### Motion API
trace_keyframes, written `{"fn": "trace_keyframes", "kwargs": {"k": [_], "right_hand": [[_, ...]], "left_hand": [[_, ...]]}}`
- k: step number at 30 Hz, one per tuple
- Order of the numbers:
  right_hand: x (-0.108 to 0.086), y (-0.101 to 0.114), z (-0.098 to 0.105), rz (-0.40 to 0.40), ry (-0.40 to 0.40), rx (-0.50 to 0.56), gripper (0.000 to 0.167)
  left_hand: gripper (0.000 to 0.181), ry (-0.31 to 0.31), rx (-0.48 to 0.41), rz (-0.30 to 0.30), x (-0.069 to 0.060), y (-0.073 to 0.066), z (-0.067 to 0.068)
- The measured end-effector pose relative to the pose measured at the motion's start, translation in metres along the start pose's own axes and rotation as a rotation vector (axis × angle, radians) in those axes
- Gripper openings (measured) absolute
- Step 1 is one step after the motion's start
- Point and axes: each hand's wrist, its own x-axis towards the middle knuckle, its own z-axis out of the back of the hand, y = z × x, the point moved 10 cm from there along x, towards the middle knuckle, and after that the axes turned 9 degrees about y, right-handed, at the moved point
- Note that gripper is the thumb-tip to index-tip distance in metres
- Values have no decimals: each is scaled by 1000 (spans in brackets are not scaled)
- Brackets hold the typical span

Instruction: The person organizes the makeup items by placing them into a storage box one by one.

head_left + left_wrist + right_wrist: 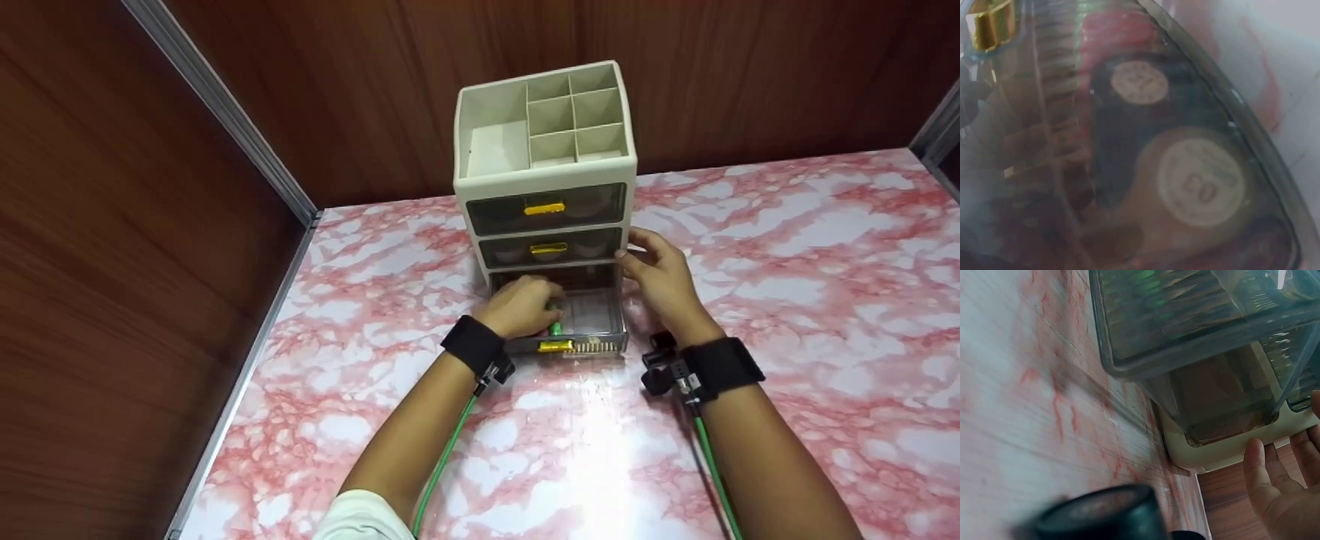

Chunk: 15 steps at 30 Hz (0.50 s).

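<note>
A cream desktop drawer cabinet (pixel 545 176) stands on the table, its clear bottom drawer (pixel 592 319) pulled out. My left hand (pixel 523 304) reaches down into that drawer's left side. A slim green thing (pixel 555 328) shows beside its thumb; the fingertips are hidden, so I cannot tell whether they pinch it. Through the drawer wall in the left wrist view, a round pale label marked 03 (pixel 1202 183), a dark piece with a round sticker (pixel 1140 82) and something red (pixel 1117 31) look blurred. My right hand (pixel 664 281) rests against the cabinet's right edge, fingers extended.
Two upper drawers with yellow handles (pixel 544 208) are closed. Divided compartments (pixel 575 116) top the cabinet. A wood-grain panel (pixel 360 97) rises behind, another at left. The red-and-white marbled tabletop (pixel 787 300) stretches around the cabinet. Green cables (pixel 442 465) run along both forearms.
</note>
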Motion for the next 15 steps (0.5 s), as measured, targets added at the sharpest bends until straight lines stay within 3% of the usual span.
{"fn": "trace_keyframes", "kwargs": {"k": [9,15], "right_hand": [[1,0,2,-1,-1,2,46],[0,-1,0,-6,12,22,46]], "left_hand": [[27,10,-23,-36,3,-3,0],[29,-16,-41,-4,-3,3,5]]}}
